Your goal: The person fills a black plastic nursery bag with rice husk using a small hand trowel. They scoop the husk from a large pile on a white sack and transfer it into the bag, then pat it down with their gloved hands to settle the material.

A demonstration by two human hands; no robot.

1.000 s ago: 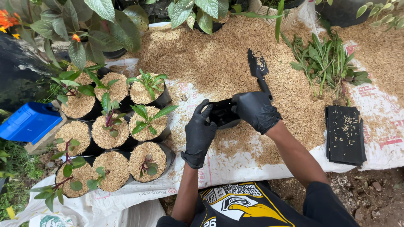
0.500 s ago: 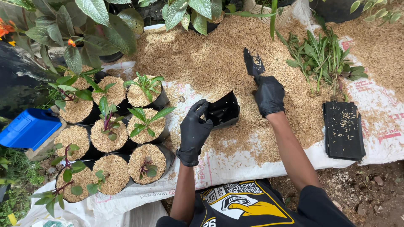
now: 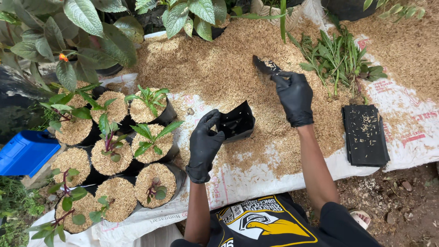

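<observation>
Both my hands wear black gloves. My left hand (image 3: 204,142) holds the rim of an empty black plastic grow bag (image 3: 236,122), keeping its mouth open above the white sack. My right hand (image 3: 295,96) grips the handle of a small black trowel (image 3: 266,66), whose blade digs into the big heap of rice husks (image 3: 215,64) beyond the bag. Some husks lie on the blade.
Several filled black bags with green seedlings (image 3: 145,137) stand in a cluster at the left. A stack of flat black bags (image 3: 365,135) lies at the right. Loose uprooted seedlings (image 3: 340,57) rest on the husks. A blue box (image 3: 25,152) sits far left; bare soil at lower right.
My right hand let go of the bag's rim and moved up and away with the trowel, lowering its blade into the husk heap. My left hand kept hold of the bag.
</observation>
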